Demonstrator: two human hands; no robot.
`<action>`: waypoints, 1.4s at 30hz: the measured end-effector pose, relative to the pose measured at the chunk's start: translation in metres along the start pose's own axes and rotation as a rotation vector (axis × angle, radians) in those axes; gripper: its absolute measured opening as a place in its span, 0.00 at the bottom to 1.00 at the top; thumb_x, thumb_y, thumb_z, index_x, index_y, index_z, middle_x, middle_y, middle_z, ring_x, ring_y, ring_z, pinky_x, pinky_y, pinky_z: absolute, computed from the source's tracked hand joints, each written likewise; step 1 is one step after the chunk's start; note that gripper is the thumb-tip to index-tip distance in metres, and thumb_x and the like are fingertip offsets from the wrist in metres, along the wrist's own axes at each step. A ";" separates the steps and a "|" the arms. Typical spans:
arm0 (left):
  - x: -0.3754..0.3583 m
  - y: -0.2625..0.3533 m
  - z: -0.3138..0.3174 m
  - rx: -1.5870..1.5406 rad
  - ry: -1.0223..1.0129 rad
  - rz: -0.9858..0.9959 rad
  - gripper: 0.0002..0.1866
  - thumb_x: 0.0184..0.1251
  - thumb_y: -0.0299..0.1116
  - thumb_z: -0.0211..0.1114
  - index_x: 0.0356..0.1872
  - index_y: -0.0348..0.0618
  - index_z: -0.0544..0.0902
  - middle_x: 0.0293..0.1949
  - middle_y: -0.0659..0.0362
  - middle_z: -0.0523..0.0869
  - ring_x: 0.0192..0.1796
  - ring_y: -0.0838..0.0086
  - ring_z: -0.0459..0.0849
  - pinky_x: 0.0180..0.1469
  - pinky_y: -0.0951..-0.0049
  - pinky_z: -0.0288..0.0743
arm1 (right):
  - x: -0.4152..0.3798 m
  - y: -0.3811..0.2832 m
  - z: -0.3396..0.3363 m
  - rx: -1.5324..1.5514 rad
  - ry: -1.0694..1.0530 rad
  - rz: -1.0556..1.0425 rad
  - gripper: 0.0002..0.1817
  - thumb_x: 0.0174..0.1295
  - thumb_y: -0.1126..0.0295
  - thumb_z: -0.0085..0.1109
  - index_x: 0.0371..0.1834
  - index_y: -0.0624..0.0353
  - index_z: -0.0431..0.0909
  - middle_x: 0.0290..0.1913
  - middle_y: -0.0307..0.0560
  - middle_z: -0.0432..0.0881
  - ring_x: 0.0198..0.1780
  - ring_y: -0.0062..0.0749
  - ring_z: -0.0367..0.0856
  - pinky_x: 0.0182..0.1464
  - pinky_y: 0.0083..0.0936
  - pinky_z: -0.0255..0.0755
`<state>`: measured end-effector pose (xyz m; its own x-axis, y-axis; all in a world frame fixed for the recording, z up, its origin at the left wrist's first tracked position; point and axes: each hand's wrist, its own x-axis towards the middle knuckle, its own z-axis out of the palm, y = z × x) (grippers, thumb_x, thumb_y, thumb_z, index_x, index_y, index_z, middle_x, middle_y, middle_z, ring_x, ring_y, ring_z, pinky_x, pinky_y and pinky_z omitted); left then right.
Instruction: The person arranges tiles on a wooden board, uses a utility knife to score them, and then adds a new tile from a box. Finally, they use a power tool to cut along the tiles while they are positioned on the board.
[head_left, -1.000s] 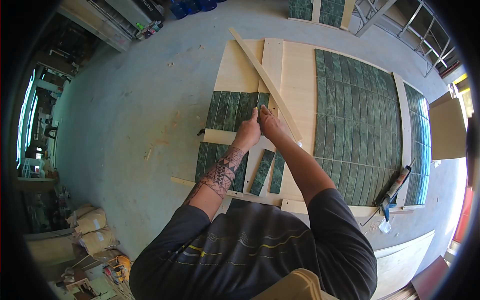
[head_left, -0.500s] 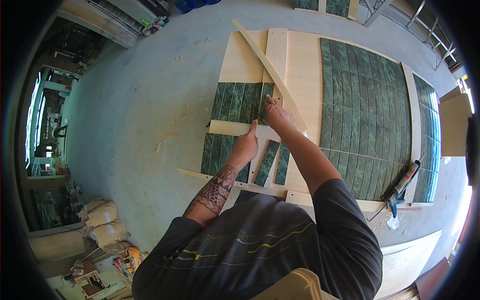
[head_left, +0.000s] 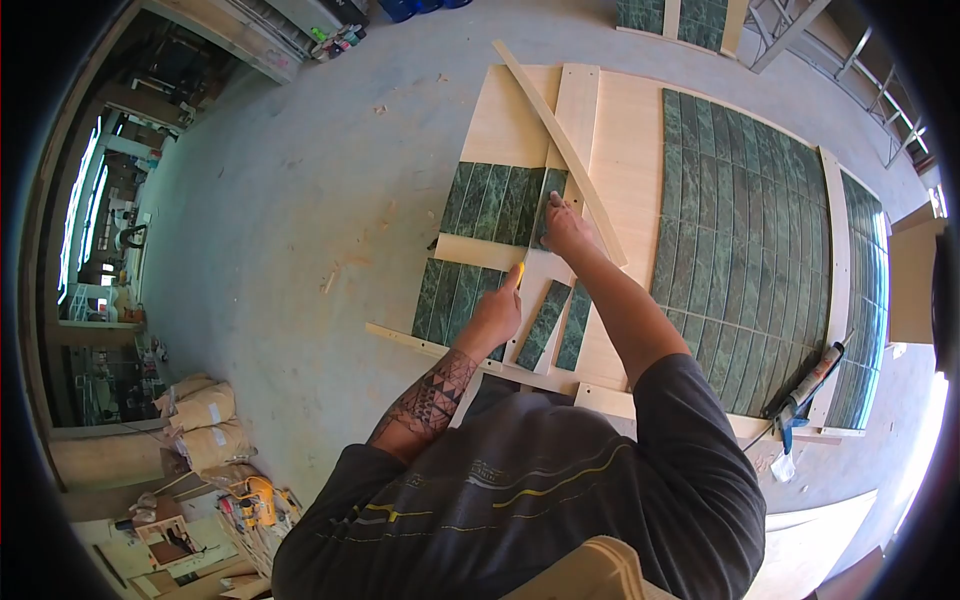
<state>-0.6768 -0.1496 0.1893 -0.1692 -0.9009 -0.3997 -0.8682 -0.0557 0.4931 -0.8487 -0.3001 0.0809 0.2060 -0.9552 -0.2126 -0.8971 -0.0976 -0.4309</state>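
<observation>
My left hand (head_left: pixel 495 312) is closed on a small yellow tool (head_left: pixel 520 268), just below the seam beside the upper block of green marbled tiles (head_left: pixel 492 203). On a narrow green tile (head_left: pixel 556 182) right of that block rest the fingers of my right hand (head_left: pixel 567 228), which look pressed down on it; whether they grip it is unclear. Below my hands, a loose green tile (head_left: pixel 545 325) lies tilted beside another green strip (head_left: pixel 574 330). A long wooden strip (head_left: pixel 560 140) crosses the board diagonally above my right hand.
A large green tile panel (head_left: pixel 745 240) covers the board's right part. A caulking gun (head_left: pixel 808 385) lies at its lower right. Paper sacks (head_left: pixel 208 402) and a yellow power tool (head_left: pixel 262 500) are at lower left. A metal frame (head_left: pixel 850 70) stands upper right.
The view has shifted, so the board appears slightly farther right. My left hand has moved down a little from the upper tile block, and a gap shows beside the narrow tile.
</observation>
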 end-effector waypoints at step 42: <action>-0.380 -0.336 0.034 -0.578 0.209 -0.132 0.29 0.86 0.37 0.46 0.82 0.39 0.58 0.65 0.33 0.81 0.58 0.37 0.85 0.56 0.49 0.79 | -0.231 -0.063 0.115 1.017 0.394 0.716 0.16 0.57 0.80 0.72 0.46 0.58 0.76 0.34 0.42 0.80 0.32 0.31 0.80 0.32 0.35 0.76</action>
<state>-0.3372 0.2261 0.1491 0.0677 -0.9325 -0.3549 -0.4728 -0.3432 0.8116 -0.7948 -0.0413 0.0557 -0.4750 -0.7408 -0.4750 -0.0277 0.5521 -0.8333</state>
